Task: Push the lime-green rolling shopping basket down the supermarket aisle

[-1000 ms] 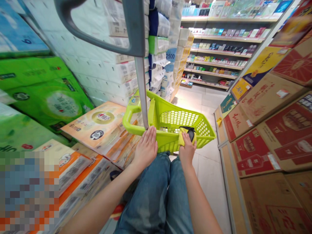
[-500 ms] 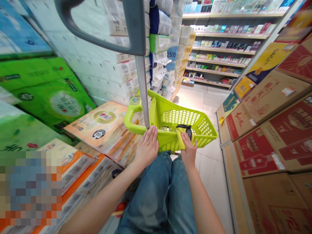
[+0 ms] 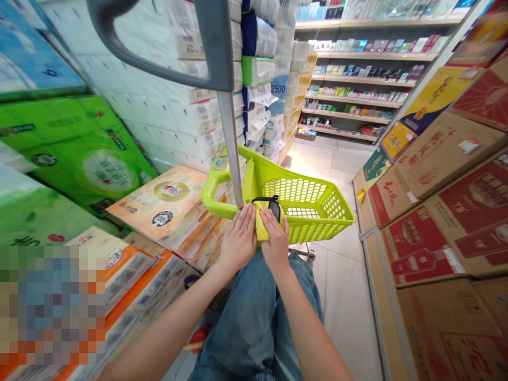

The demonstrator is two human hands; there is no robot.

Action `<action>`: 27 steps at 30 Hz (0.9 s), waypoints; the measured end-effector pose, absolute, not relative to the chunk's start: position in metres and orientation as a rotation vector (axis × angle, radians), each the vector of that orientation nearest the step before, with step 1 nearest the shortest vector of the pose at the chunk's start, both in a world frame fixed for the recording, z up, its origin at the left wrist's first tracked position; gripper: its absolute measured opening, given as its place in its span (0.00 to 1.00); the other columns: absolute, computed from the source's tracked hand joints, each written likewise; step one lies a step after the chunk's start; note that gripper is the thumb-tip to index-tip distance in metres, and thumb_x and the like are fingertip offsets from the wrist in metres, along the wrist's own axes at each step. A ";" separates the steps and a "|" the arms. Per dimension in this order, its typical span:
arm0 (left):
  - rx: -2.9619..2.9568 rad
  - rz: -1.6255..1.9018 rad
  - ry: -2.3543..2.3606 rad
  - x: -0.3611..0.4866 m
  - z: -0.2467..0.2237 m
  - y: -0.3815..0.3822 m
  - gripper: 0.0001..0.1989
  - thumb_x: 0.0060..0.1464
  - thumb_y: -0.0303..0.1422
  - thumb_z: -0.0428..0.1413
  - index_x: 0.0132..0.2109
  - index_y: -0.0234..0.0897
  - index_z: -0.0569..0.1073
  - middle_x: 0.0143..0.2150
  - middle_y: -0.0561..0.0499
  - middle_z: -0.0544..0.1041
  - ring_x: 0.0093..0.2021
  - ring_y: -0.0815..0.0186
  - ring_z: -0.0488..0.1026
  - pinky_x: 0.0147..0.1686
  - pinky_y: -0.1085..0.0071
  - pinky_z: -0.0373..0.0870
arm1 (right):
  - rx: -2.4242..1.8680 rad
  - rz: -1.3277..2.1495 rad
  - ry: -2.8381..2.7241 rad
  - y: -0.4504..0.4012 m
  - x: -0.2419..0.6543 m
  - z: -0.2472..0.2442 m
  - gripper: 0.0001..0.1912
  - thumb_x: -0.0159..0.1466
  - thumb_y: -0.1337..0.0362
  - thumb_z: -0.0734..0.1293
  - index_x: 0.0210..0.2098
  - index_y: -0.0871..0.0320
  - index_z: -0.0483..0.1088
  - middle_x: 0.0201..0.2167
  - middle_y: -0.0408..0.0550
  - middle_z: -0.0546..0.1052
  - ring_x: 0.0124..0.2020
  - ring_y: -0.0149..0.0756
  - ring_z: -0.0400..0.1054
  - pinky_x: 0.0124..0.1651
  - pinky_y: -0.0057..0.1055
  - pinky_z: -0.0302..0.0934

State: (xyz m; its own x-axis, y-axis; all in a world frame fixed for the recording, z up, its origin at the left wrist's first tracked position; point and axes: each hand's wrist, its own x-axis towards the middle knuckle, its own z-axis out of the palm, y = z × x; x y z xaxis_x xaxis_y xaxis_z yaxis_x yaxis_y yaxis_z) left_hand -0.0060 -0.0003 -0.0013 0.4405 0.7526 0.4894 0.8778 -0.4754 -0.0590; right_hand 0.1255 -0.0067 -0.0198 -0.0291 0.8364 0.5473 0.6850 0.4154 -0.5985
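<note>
Held the yellow cloth [image 3: 260, 226] under the fingers of the right hand [image 3: 277, 239], on the near rim of the green basket [image 3: 308, 232]. Rested the left hand [image 3: 238, 241] beside it, fingers straight; couldn't tell about gripping. Could have tipped the basket by pushing too hard

Left grip [image 3: 239, 237] flat, right grip [image 3: 277, 238] alongside

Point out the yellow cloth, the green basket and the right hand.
Yellow cloth [image 3: 260, 227]: head view, its lower part.
Green basket [image 3: 313, 228]: head view, its near wall.
Right hand [image 3: 277, 244]: head view, its back.
</note>
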 end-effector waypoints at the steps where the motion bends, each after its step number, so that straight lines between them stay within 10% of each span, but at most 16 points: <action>1: -2.385 -0.577 -1.409 -0.006 -0.001 0.000 0.32 0.63 0.30 0.43 0.71 0.24 0.47 0.72 0.38 0.55 0.74 0.58 0.46 0.71 0.57 0.49 | -1.336 0.198 -1.770 -0.007 0.132 -0.023 0.40 0.54 0.77 0.55 0.64 0.49 0.63 0.65 0.44 0.67 0.68 0.34 0.57 0.73 0.48 0.32; 11: -2.365 -0.596 -1.418 -0.004 -0.003 0.001 0.33 0.65 0.31 0.42 0.72 0.24 0.44 0.73 0.40 0.53 0.74 0.59 0.45 0.71 0.58 0.47 | -1.649 0.086 -1.489 -0.003 0.243 -0.082 0.42 0.50 0.76 0.55 0.63 0.48 0.65 0.64 0.45 0.69 0.68 0.40 0.58 0.71 0.59 0.35; 27: -2.382 -0.568 -1.399 -0.006 0.003 -0.001 0.33 0.64 0.31 0.43 0.72 0.24 0.45 0.72 0.39 0.54 0.73 0.59 0.46 0.71 0.58 0.48 | -1.396 0.193 -1.754 -0.009 0.166 -0.044 0.40 0.54 0.77 0.55 0.64 0.47 0.62 0.66 0.43 0.66 0.68 0.35 0.57 0.73 0.52 0.30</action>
State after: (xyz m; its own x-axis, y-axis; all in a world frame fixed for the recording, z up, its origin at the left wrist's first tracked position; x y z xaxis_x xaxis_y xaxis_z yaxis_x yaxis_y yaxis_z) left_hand -0.0060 -0.0010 0.0026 0.4414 0.7529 0.4882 0.8802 -0.4692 -0.0722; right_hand 0.1665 -0.0094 -0.0436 -0.0013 0.8544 0.5196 0.7207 0.3610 -0.5919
